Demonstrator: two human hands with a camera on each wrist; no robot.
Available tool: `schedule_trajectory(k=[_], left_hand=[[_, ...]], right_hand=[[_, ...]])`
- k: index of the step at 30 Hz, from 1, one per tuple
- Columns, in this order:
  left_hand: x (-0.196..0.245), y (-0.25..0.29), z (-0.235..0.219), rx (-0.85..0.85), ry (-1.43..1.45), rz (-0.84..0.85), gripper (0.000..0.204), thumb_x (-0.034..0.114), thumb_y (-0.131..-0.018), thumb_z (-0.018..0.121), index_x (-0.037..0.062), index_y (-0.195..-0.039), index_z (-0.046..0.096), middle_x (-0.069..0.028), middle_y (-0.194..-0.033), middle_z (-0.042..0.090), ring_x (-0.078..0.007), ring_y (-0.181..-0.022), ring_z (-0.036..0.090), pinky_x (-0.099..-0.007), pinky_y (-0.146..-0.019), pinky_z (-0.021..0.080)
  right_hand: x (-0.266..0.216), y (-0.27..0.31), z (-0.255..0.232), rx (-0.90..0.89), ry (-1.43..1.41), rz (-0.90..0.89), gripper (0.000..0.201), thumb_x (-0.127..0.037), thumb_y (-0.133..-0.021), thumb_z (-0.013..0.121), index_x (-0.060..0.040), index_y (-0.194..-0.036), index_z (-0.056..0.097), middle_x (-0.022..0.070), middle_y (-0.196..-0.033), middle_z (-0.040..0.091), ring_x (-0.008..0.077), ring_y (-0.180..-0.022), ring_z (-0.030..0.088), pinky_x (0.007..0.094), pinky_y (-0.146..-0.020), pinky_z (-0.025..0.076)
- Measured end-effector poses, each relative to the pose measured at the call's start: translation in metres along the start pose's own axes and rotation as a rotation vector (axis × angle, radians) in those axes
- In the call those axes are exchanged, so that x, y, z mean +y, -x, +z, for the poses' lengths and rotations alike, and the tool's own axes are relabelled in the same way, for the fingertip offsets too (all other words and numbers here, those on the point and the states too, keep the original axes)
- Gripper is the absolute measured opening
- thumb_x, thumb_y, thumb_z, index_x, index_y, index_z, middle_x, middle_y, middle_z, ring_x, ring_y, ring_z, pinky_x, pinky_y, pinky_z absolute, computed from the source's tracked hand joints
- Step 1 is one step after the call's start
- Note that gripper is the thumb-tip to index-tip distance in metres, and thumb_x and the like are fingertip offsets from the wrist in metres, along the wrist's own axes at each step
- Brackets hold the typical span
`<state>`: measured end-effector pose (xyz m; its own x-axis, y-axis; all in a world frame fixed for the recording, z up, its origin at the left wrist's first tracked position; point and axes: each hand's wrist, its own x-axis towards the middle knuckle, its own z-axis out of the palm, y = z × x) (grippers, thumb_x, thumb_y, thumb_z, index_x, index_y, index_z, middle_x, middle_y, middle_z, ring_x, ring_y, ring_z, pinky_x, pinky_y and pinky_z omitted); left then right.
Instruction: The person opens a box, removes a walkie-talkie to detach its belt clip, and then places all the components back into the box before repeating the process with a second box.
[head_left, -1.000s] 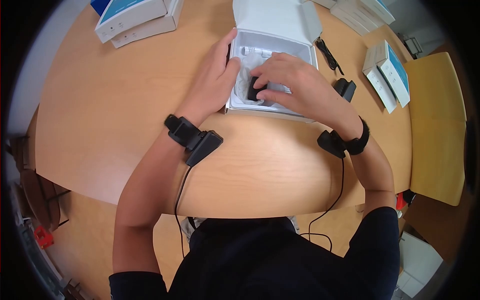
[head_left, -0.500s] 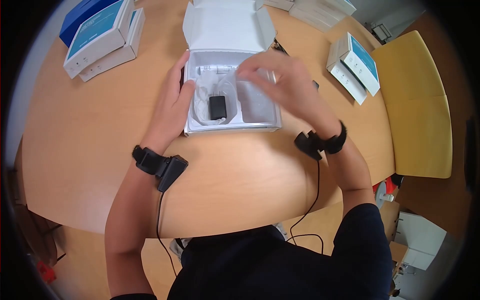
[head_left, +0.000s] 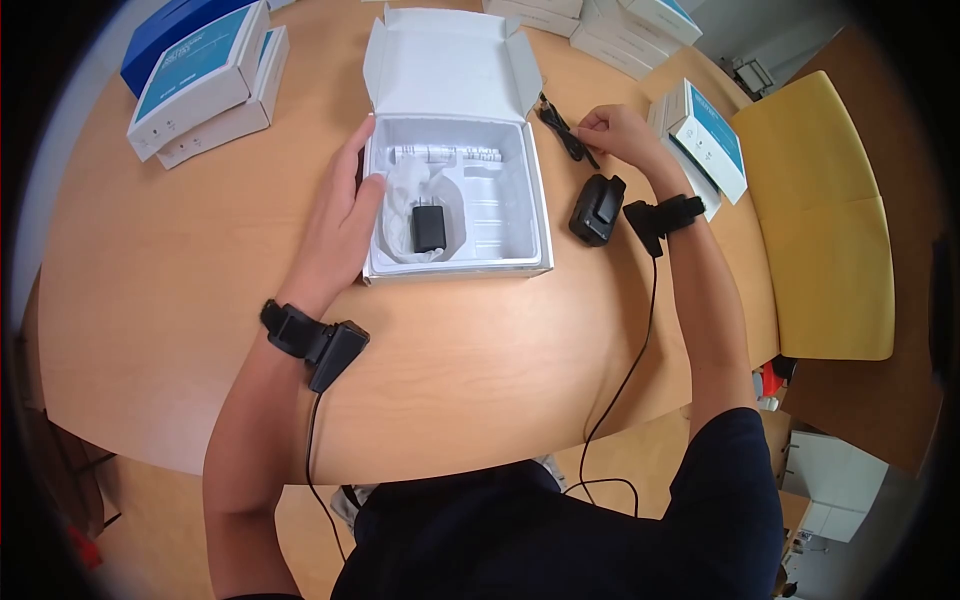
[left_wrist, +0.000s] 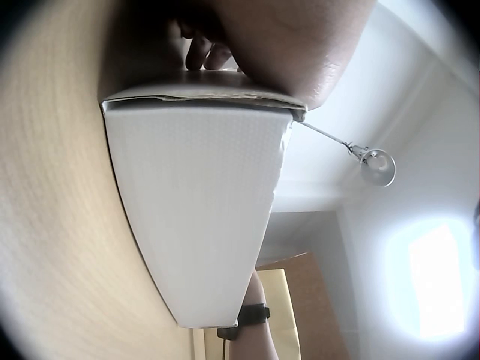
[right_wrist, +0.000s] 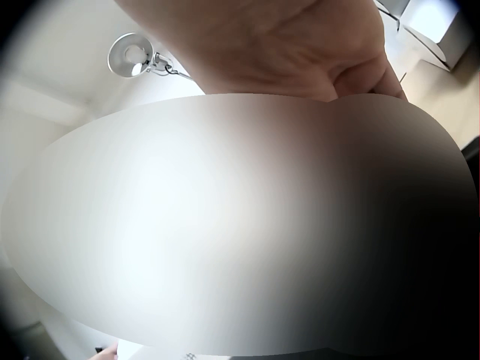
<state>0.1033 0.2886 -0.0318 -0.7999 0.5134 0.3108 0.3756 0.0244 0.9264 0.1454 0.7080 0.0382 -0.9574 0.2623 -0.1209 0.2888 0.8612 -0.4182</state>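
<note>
The fingers of your right hand (head_left: 622,135) were bent, with their tips close together at the black cable (head_left: 568,138); whether they had clamped it or only touched it cannot be told, as the right wrist view was largely obstructed by a blurred surface. The fingers of your left hand (head_left: 335,225) lay extended along the left side of the white box (head_left: 460,274), with the thumb apart from them near the rim. The box stood on the table (head_left: 440,380) with its lid (head_left: 448,62) raised. Status, as judged: the box was open and the black power adapter (head_left: 429,231) was inside, in the left compartment, prongs toward the lid, with clear plastic wrap (head_left: 400,228) around it. A clear item with markings (head_left: 420,153) occupied the rear slot. The right compartment (head_left: 502,232) showed its ribbed floor. Outstanding: the cable and the black clip-shaped device (head_left: 598,211) were both outside, to the right of the box, the device nearer your body. Whether either belonged in the box could not be confirmed, so the remaining steps could not be counted.
</note>
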Motion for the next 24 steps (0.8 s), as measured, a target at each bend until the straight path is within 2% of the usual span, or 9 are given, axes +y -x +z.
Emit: schedule_trajectory(k=[3, 6, 9, 11, 14, 16, 20, 23, 24], left_hand=[[-0.003, 0.000, 0.000, 0.000, -0.020, 0.000, 0.057, 0.017, -0.112, 0.045, 0.0012, -0.165, 0.036, -0.0215, -0.165, 0.043, -0.0340, -0.154, 0.041, -0.0401, -0.127, 0.031], [0.005, 0.000, -0.001, -0.037, 0.011, -0.038, 0.058, 0.011, -0.111, 0.044, -0.0037, -0.166, 0.031, -0.0192, -0.171, 0.037, -0.0273, -0.160, 0.032, -0.0368, -0.130, 0.023], [-0.001, 0.000, 0.000, 0.000, -0.020, 0.004, 0.057, 0.017, -0.112, 0.045, 0.0003, -0.165, 0.035, -0.0216, -0.165, 0.043, -0.0338, -0.154, 0.041, -0.0401, -0.127, 0.031], [-0.001, 0.000, 0.000, 0.005, -0.019, 0.009, 0.057, 0.017, -0.112, 0.046, -0.0003, -0.165, 0.035, -0.0219, -0.165, 0.044, -0.0339, -0.153, 0.041, -0.0402, -0.126, 0.032], [-0.006, -0.002, 0.002, -0.005, 0.001, 0.042, 0.057, 0.018, -0.111, 0.046, -0.0012, -0.165, 0.035, -0.0225, -0.163, 0.045, -0.0346, -0.152, 0.042, -0.0407, -0.126, 0.032], [-0.008, -0.001, -0.002, -0.003, -0.010, 0.044, 0.058, 0.018, -0.111, 0.046, -0.0017, -0.164, 0.036, -0.0231, -0.163, 0.046, -0.0355, -0.152, 0.043, -0.0412, -0.126, 0.033], [-0.006, 0.000, 0.001, 0.011, -0.029, 0.021, 0.058, 0.020, -0.111, 0.046, -0.0023, -0.163, 0.036, -0.0242, -0.162, 0.046, -0.0374, -0.152, 0.043, -0.0425, -0.126, 0.033], [-0.005, -0.001, 0.001, 0.012, -0.020, 0.024, 0.058, 0.020, -0.111, 0.046, -0.0023, -0.163, 0.036, -0.0246, -0.162, 0.046, -0.0380, -0.152, 0.043, -0.0432, -0.126, 0.032], [-0.005, 0.000, 0.000, 0.010, -0.020, 0.023, 0.058, 0.020, -0.111, 0.046, -0.0024, -0.163, 0.036, -0.0247, -0.163, 0.046, -0.0381, -0.152, 0.043, -0.0434, -0.126, 0.032]], right_hand=[[0.002, -0.002, -0.001, -0.047, -0.030, 0.002, 0.028, -0.025, -0.099, 0.077, 0.0029, -0.100, 0.078, 0.0041, -0.076, 0.073, 0.0111, -0.067, 0.065, 0.0277, -0.063, 0.052], [0.002, -0.001, -0.002, -0.071, -0.059, 0.014, 0.026, -0.023, -0.100, 0.076, 0.0028, -0.101, 0.078, 0.0036, -0.078, 0.072, 0.0110, -0.068, 0.064, 0.0279, -0.064, 0.051], [0.005, 0.001, 0.000, -0.060, -0.126, 0.024, 0.025, -0.022, -0.101, 0.075, 0.0031, -0.103, 0.077, 0.0020, -0.079, 0.071, 0.0108, -0.070, 0.063, 0.0279, -0.065, 0.050], [0.009, 0.004, -0.004, -0.066, -0.198, 0.031, 0.026, -0.022, -0.101, 0.075, 0.0035, -0.105, 0.077, 0.0006, -0.080, 0.070, 0.0103, -0.071, 0.062, 0.0281, -0.064, 0.049], [0.004, 0.018, -0.013, 0.098, -0.281, -0.055, 0.031, -0.025, -0.100, 0.074, 0.0053, -0.106, 0.075, 0.0047, -0.080, 0.070, 0.0122, -0.073, 0.064, 0.0277, -0.069, 0.052], [-0.009, 0.025, -0.020, 0.246, -0.245, -0.112, 0.029, -0.025, -0.101, 0.074, 0.0033, -0.106, 0.075, 0.0038, -0.083, 0.071, 0.0114, -0.076, 0.065, 0.0277, -0.069, 0.052], [-0.077, 0.055, -0.030, 0.419, -0.092, -0.221, 0.023, -0.023, -0.102, 0.073, -0.0018, -0.108, 0.076, 0.0024, -0.086, 0.072, 0.0118, -0.078, 0.066, 0.0300, -0.070, 0.054], [-0.111, 0.062, -0.017, 0.392, -0.062, -0.529, 0.017, -0.020, -0.099, 0.074, -0.0045, -0.106, 0.076, 0.0050, -0.088, 0.072, 0.0157, -0.078, 0.067, 0.0323, -0.072, 0.055], [-0.124, 0.065, -0.009, 0.333, -0.031, -0.567, 0.015, -0.018, -0.098, 0.074, -0.0042, -0.104, 0.075, 0.0065, -0.089, 0.073, 0.0186, -0.079, 0.067, 0.0339, -0.073, 0.056]])
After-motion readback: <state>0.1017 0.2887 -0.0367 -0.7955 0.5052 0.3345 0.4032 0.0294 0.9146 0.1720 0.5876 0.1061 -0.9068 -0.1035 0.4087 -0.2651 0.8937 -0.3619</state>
